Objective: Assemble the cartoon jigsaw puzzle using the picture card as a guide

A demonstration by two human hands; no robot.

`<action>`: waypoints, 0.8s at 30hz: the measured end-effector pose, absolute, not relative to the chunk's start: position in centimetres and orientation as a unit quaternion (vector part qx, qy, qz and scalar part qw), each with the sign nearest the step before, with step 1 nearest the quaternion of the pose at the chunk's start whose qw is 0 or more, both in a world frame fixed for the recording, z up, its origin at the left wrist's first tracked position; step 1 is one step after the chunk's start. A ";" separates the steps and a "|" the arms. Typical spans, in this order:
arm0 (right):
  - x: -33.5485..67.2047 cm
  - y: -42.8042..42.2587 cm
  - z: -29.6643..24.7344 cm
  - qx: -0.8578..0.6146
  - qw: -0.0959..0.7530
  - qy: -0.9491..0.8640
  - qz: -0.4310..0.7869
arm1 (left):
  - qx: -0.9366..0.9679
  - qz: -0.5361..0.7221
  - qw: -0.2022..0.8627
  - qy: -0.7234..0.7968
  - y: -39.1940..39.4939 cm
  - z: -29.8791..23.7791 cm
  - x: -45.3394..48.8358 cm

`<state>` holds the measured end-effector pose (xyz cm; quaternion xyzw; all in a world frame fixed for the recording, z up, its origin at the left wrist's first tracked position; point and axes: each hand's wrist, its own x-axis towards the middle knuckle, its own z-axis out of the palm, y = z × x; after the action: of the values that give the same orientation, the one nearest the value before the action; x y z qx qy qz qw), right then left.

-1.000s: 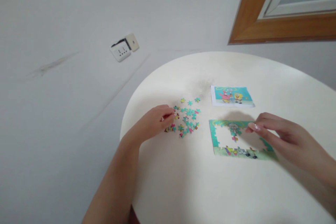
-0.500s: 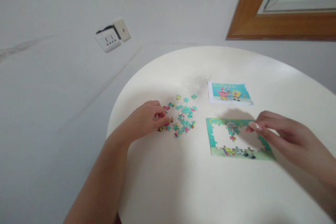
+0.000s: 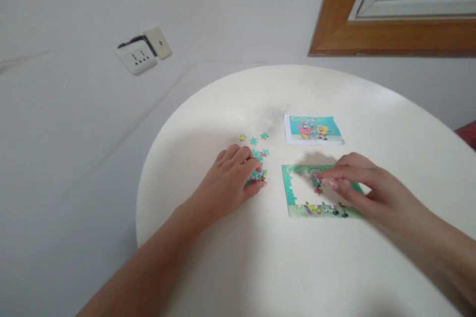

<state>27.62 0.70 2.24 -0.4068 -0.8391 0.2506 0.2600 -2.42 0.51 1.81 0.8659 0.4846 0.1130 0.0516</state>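
Note:
My left hand point(image 3: 236, 173) lies over the loose jigsaw puzzle pieces point(image 3: 257, 154), its fingers bent down and its thumb tip beside an orange-marked piece. The hand covers much of the pile, and what its fingertips grip is hidden. My right hand point(image 3: 359, 181) is over the partly joined jigsaw puzzle point(image 3: 292, 193). Its thumb and index finger pinch at a small puzzle piece point(image 3: 317, 190) below the grey cartoon head at the top edge; the fingertips partly cover it. The puzzle's teal and green border surrounds a bare white middle, and my hand hides its right side.
A printed reference picture point(image 3: 314, 129) of cartoon figures lies behind the puzzle. All of this rests on a round white table point(image 3: 230, 267). Beyond its edge are a wall with a socket point(image 3: 137, 57) and a wood-framed window point(image 3: 390, 37).
My left hand has moved right over the pile, covering more pieces. My right hand has shifted left and down to the joined pieces in the puzzle's upper middle. The view has turned slightly right.

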 end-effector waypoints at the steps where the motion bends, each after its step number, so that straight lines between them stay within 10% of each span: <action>1: 27.1 0.9 2.5 -0.391 0.249 -0.854 0.236 | 0.866 0.110 0.050 0.486 0.6 1.7 -2.4; 24: 17.5 5.3 2.4 -0.334 0.076 -0.929 0.140 | 0.865 0.179 0.068 0.464 1.1 0.1 -3.1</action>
<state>17.48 5.28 2.39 -0.3339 -0.9291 0.1399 0.0760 -3.10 1.12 0.11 0.8646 0.4645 0.1790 0.0680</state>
